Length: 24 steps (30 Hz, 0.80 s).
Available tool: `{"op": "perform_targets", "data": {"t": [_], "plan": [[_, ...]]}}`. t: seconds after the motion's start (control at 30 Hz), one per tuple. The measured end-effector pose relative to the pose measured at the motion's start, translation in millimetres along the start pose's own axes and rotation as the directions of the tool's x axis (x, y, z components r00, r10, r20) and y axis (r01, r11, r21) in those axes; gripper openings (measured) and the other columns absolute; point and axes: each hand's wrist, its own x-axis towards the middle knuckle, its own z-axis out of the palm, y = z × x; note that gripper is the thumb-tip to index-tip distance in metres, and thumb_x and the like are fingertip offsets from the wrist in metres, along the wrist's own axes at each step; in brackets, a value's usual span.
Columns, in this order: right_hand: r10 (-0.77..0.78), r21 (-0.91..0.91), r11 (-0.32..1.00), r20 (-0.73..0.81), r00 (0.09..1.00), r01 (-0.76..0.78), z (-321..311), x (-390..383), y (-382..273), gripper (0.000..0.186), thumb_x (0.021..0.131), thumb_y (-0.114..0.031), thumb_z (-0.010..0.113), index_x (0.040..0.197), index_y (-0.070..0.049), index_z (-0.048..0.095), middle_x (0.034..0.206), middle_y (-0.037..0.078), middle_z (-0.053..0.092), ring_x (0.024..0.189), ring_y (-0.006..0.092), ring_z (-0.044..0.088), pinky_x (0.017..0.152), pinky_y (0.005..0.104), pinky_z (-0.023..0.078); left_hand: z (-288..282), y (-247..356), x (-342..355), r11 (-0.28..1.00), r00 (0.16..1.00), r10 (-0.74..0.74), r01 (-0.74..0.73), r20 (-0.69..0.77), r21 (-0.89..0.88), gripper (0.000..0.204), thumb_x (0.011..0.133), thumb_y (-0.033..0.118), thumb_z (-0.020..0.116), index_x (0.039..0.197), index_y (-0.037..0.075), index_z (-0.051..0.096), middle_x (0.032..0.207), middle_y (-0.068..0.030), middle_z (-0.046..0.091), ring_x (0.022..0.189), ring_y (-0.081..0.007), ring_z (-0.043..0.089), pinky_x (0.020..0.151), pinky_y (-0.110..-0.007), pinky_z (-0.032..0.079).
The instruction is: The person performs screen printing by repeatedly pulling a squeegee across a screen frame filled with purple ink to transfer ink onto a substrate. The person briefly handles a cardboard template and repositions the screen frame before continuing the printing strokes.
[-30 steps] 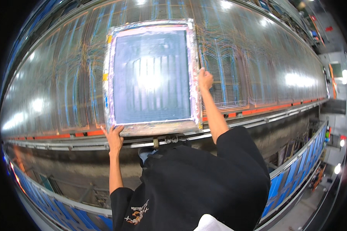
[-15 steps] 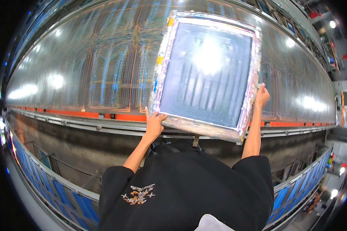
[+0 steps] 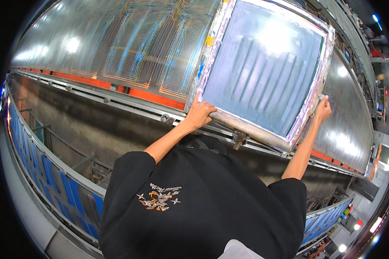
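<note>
Two hands on the framed screen, askew over the long table: L hand grasps its corner at table's near edge, R hand curls fingers round its side rim above table. Looks stiff, prob. med. wt., mesh prob. fragile; rim's best hold. Black shirt has stitched lettering.

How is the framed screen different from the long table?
The framed screen is short; the long table stretches much farther. The framed screen's middle is blue-grey with darker stripes; the long table has thin, colourful lines. Both shine with bright glare.
</note>
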Motion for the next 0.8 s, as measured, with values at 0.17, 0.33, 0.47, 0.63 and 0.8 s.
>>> {"op": "perform_targets", "data": {"t": [0.17,0.33,0.47,0.63,0.8], "plan": [[0.0,0.019,1.0,-0.006,1.0,0.0,38,10,22,0.063,0.1,-0.058,0.059,0.08,-0.001,0.075,0.071,0.014,0.072,0.067,0.0289,0.068,0.067,0.0449,0.049,15,41,33,1.0,1.0,0.008,-0.008,0.021,-0.002,0.037,0.076,0.009,0.075,0.112,0.009,0.076,0.097,-0.0113,0.076,0.102,-0.0301,0.071,0.124,-0.059,0.027],[0.047,0.068,0.996,0.07,0.996,-0.052,75,7,43,0.062,0.099,-0.058,0.06,0.079,-0.002,0.075,0.07,0.015,0.072,0.066,0.0314,0.067,0.066,0.0456,0.049,35,68,95,0.999,0.96,0.048,-0.047,0.277,-0.007,0.038,0.077,0.013,0.079,0.114,0.007,0.075,0.096,-0.0156,0.077,0.097,-0.0359,0.072,0.098,-0.051,0.052],[0.082,0.099,0.991,0.064,0.995,-0.088,92,3,34,0.061,0.098,-0.058,0.06,0.077,-0.002,0.073,0.068,0.016,0.07,0.064,0.032,0.066,0.065,0.047,0.049,41,52,146,0.999,0.841,-0.015,0.038,0.541,-0.033,0.039,0.078,0.032,0.086,0.107,0.007,0.078,0.094,-0.0182,0.077,0.095,-0.0389,0.074,0.081,-0.049,0.057],[0.125,0.129,0.982,0.073,0.989,-0.134,96,-1,41,0.059,0.097,-0.056,0.061,0.073,-0.003,0.068,0.066,0.017,0.067,0.061,0.0351,0.064,0.062,0.0498,0.047,65,38,184,0.982,0.613,-0.088,0.186,0.785,-0.035,0.043,0.073,0.027,0.092,0.106,0.003,0.079,0.091,-0.0161,0.078,0.084,-0.0289,0.075,0.078,-0.042,0.058],[0.209,0.029,0.977,0.114,0.971,-0.213,100,-7,42,0.055,0.097,-0.052,0.063,0.071,-0.003,0.065,0.065,0.017,0.065,0.061,0.039,0.062,0.061,0.0512,0.046,1,41,249,0.958,0.43,-0.115,0.286,0.896,-0.014,0.048,0.077,0.034,0.093,0.108,0.002,0.079,0.093,-0.0101,0.079,0.085,-0.0204,0.071,0.079,-0.036,0.055]]}}
